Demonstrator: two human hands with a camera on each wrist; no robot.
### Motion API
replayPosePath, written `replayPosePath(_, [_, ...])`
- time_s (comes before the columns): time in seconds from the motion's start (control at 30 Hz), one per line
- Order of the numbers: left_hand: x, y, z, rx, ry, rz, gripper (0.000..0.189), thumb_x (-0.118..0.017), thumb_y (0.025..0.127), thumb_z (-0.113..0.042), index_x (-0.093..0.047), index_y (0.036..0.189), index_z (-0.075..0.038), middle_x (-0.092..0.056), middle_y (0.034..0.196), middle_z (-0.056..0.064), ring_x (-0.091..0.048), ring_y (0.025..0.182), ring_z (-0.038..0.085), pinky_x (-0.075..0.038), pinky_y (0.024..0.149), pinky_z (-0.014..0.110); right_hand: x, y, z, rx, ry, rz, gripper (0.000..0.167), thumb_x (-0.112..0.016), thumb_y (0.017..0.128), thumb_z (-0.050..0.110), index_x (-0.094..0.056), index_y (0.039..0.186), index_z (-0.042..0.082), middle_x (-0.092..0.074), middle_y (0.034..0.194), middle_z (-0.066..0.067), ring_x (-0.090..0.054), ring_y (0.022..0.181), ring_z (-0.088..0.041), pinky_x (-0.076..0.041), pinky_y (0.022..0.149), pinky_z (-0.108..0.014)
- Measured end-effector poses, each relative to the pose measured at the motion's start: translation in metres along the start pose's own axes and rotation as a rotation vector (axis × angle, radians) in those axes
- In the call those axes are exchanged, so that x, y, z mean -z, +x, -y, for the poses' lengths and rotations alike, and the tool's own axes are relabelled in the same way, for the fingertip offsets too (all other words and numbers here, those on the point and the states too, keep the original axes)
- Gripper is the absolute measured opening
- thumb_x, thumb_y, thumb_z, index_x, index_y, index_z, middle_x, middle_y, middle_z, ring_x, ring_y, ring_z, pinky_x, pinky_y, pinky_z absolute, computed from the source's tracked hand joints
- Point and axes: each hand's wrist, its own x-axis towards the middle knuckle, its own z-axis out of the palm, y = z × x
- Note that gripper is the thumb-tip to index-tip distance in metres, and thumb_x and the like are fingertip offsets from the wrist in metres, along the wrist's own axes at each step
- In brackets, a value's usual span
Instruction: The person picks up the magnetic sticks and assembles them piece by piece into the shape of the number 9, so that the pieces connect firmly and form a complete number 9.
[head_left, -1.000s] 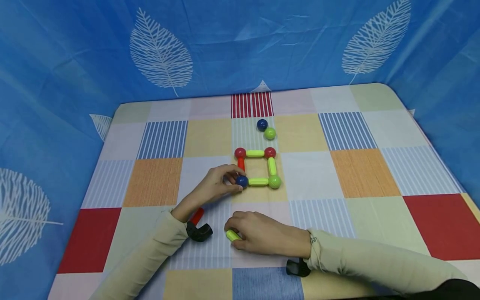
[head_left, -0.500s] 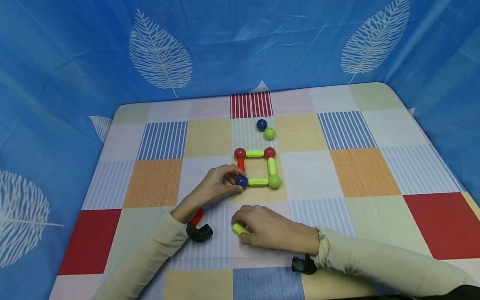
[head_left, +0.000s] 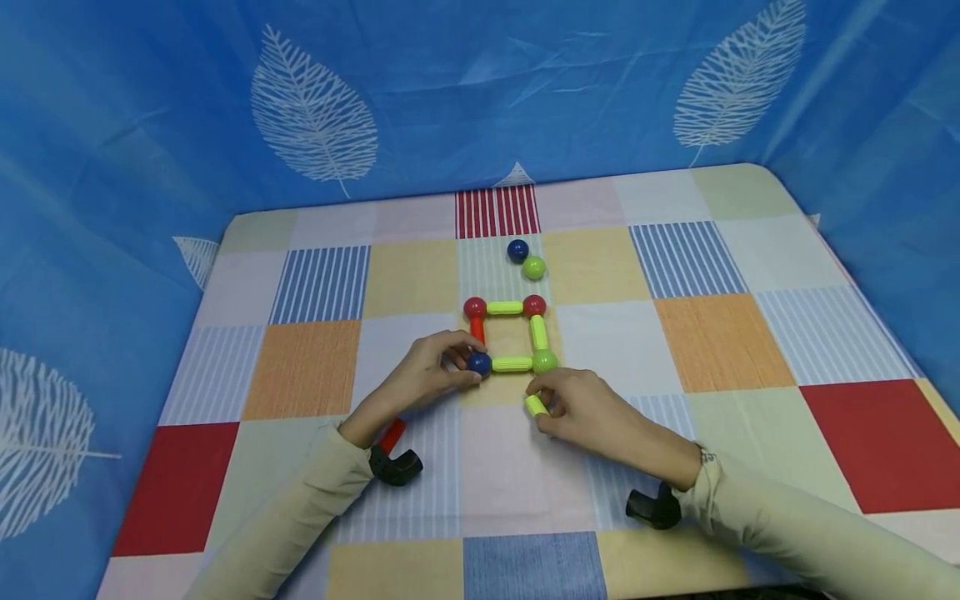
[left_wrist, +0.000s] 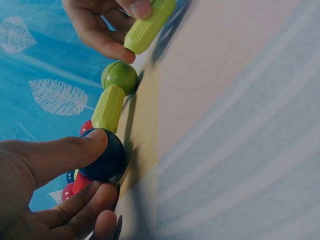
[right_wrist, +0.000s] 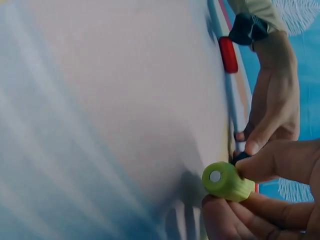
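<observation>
My left hand [head_left: 429,373] pinches a dark blue ball [left_wrist: 106,156] at the near left corner of a square of balls and rods. Two red balls form the far corners, and a green ball [head_left: 544,361] is at the near right. Three sides are yellow-green rods [head_left: 512,364]; the left one is a red rod [head_left: 477,332], partly behind my fingers. Between thumb and fingers, my right hand [head_left: 592,412] holds a loose yellow-green magnetic rod [right_wrist: 227,182], just in front of the green ball. A round silvery magnet shows in its end in the right wrist view.
Beyond the square lie a loose dark blue ball [head_left: 517,251] and a green ball [head_left: 534,267], side by side. Another red rod [head_left: 392,434] lies by my left wrist. A patchwork cloth [head_left: 517,483] covers the table, with blue leaf-print curtains [head_left: 480,92] around it.
My right hand has moved right and away from me with the yellow-green rod, ending near the green corner ball. My left hand stays on the blue ball, and the square keeps its shape.
</observation>
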Motion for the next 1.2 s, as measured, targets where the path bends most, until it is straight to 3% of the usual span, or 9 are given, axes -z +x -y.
replayPosePath(0.17, [0.0, -0.002, 0.0, 0.003, 0.002, -0.006, 0.035, -0.079, 0.083, -0.008, -0.068, 0.116, -0.009, -0.066, 0.1, 0.005, -0.061, 0.086, 0.018, -0.049, 0.076, 0.034, 0.006, -0.004, -0.009, -0.09, 0.035, -0.034, 0.031, -0.074, 0.081, 0.01, -0.069, 0.11, 0.002, -0.063, 0.083, 0.002, -0.058, 0.07, -0.008, -0.049, 0.059, -0.026])
replayPosePath(0.43, [0.0, -0.002, 0.0, -0.001, 0.008, -0.002, 0.035, -0.079, 0.082, -0.008, -0.068, 0.116, -0.01, -0.066, 0.1, 0.005, -0.061, 0.086, 0.018, -0.049, 0.076, 0.033, 0.011, -0.009, -0.023, -0.105, 0.065, -0.086, 0.028, -0.071, 0.083, 0.012, -0.068, 0.109, 0.003, -0.065, 0.084, 0.001, -0.06, 0.07, -0.007, -0.049, 0.059, -0.028])
replayPosePath(0.93, [0.0, -0.002, 0.0, -0.009, 0.0, -0.004, 0.035, -0.079, 0.083, -0.008, -0.068, 0.116, -0.01, -0.066, 0.101, 0.005, -0.061, 0.087, 0.018, -0.049, 0.075, 0.033, 0.006, -0.006, -0.021, -0.134, 0.111, -0.185, 0.03, -0.067, 0.083, 0.009, -0.058, 0.11, 0.0, -0.063, 0.084, -0.002, -0.057, 0.068, -0.01, -0.048, 0.059, -0.028])
replayPosePath(1.2, [0.0, -0.002, 0.001, -0.008, -0.014, -0.002, 0.035, -0.079, 0.083, -0.007, -0.068, 0.116, -0.01, -0.066, 0.1, 0.006, -0.061, 0.087, 0.018, -0.048, 0.075, 0.033, 0.004, -0.004, -0.023, -0.158, 0.124, -0.185, 0.032, -0.068, 0.083, 0.01, -0.055, 0.111, 0.0, -0.063, 0.084, -0.002, -0.058, 0.069, -0.012, -0.049, 0.061, -0.028])
